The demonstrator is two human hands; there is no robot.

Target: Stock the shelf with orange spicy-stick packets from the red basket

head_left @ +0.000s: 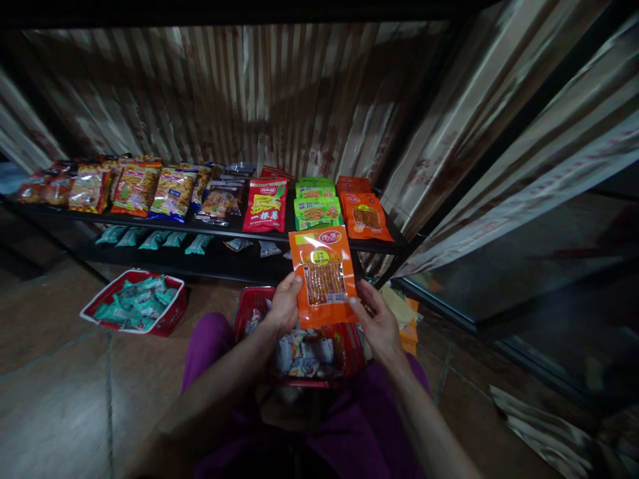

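Your left hand [285, 303] and right hand [378, 322] pinch an orange snack bag [324, 279] by opposite edges, thumbs at the front, above a red basket [244, 311]

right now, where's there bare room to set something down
There is bare floor on the near side of the left basket, plus a narrow gap between it and the middle basket. The lower shelf looks bare along its front, before the teal packs. The upper shelf is crowded.
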